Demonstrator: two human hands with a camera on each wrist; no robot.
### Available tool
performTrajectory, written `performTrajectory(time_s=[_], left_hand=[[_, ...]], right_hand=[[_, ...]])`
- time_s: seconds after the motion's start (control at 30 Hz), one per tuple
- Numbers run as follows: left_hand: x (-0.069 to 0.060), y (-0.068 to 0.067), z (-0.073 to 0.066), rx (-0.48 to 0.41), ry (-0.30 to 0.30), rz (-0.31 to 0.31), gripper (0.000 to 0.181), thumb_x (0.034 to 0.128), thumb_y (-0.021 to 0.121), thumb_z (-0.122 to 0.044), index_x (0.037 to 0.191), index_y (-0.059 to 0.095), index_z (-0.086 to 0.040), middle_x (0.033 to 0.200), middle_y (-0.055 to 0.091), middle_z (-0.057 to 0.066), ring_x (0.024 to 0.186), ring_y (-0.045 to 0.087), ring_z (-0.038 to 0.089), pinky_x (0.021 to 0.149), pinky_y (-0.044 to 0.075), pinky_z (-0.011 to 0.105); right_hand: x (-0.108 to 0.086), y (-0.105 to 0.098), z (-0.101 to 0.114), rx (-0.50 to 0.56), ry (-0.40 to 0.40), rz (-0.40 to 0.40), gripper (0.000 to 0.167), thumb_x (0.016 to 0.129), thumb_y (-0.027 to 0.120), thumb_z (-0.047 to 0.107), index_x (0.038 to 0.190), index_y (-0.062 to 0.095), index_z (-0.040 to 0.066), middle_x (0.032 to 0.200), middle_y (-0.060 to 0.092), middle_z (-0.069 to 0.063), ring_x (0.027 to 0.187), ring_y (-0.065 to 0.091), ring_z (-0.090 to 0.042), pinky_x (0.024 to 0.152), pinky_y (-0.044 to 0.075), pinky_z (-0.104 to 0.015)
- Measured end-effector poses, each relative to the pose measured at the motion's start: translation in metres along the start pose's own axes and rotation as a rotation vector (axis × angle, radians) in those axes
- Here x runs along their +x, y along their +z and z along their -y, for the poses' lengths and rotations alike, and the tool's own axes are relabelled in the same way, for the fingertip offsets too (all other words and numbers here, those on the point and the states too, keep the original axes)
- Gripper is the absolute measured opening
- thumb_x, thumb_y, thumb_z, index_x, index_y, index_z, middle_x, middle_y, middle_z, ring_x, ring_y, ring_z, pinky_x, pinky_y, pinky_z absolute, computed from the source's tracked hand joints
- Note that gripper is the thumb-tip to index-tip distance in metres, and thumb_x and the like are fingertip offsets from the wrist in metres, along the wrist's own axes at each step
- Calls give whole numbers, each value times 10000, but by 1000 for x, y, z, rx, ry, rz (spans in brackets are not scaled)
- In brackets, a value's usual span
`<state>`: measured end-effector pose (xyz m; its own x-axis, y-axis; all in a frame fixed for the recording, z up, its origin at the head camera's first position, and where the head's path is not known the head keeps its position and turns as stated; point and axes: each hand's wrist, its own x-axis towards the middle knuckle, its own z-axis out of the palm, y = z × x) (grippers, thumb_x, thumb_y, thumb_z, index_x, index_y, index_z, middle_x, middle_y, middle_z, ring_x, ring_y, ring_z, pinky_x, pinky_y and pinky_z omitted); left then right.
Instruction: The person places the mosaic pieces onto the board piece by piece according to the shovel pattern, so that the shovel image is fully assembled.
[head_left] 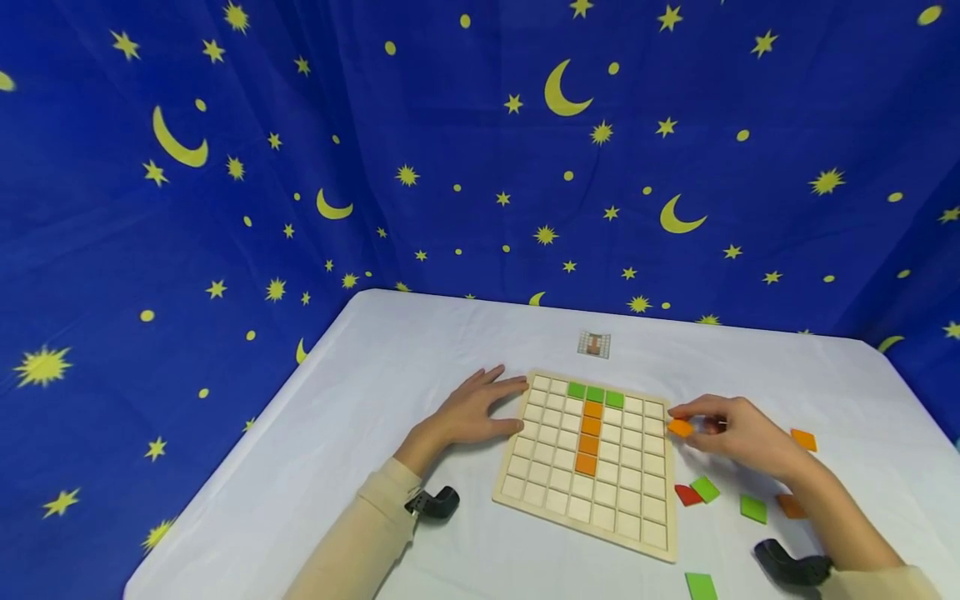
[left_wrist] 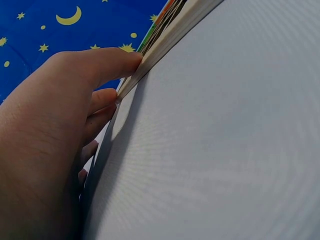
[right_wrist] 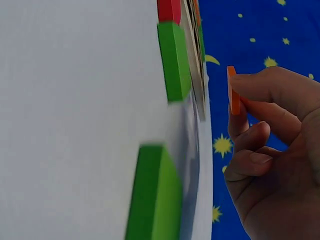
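Note:
A light wooden grid board (head_left: 551, 471) lies on the white table, its squares partly filled. Three green tiles (head_left: 595, 394) form a row near its far edge, and a column of several orange tiles (head_left: 589, 427) runs down from the middle one. My left hand (head_left: 474, 407) rests at the board's left side, thumb and fingertips touching its edge. Between thumb and fingers, my right hand (head_left: 742, 433) pinches an orange tile (head_left: 680, 427) by the board's right edge. In the right wrist view that orange tile (right_wrist: 233, 90) is held above the table.
Loose tiles lie right of the board: a red tile (head_left: 687, 495) against a green tile (head_left: 705, 489), another green tile (head_left: 753, 508), orange tiles (head_left: 803, 439) near the right forearm, and a green tile (head_left: 701, 586) nearer me. A small pattern card (head_left: 594, 344) lies beyond the board.

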<state>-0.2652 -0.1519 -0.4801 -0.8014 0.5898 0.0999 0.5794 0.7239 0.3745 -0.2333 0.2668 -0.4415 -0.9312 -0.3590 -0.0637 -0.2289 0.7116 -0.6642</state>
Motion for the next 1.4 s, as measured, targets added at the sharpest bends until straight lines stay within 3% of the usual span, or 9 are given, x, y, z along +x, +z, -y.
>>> performTrajectory(time_s=[0.33, 0.57, 1.4], left_hand=[[1, -1, -1, 7, 3, -3, 680, 884, 556, -594, 1463, 434, -258, 1497, 357, -139, 1442, 150, 206, 1173, 79, 391], [2, 0, 0, 12, -8, 3, 680, 882, 555, -600, 1465, 426, -275, 1498, 348, -154, 1443, 142, 189, 1173, 69, 370], [0, 1, 0, 3, -14, 4, 699, 880, 529, -633, 1468, 424, -269, 1501, 344, -158, 1443, 140, 185, 1173, 58, 365]], right_hand=[[9, 11, 15, 18, -125, 38, 355, 810, 769, 186, 1154, 702, 136, 878, 582, -12, 645, 475, -161, 508, 365, -269], [15, 21, 24, 34, -164, 63, 330, 805, 766, 144, 1131, 714, 147, 972, 614, 0, 670, 492, -164, 523, 399, -266], [29, 43, 53, 91, -304, 154, 323, 820, 734, 86, 1140, 706, 121, 937, 618, 7, 653, 487, -133, 539, 431, -262]])
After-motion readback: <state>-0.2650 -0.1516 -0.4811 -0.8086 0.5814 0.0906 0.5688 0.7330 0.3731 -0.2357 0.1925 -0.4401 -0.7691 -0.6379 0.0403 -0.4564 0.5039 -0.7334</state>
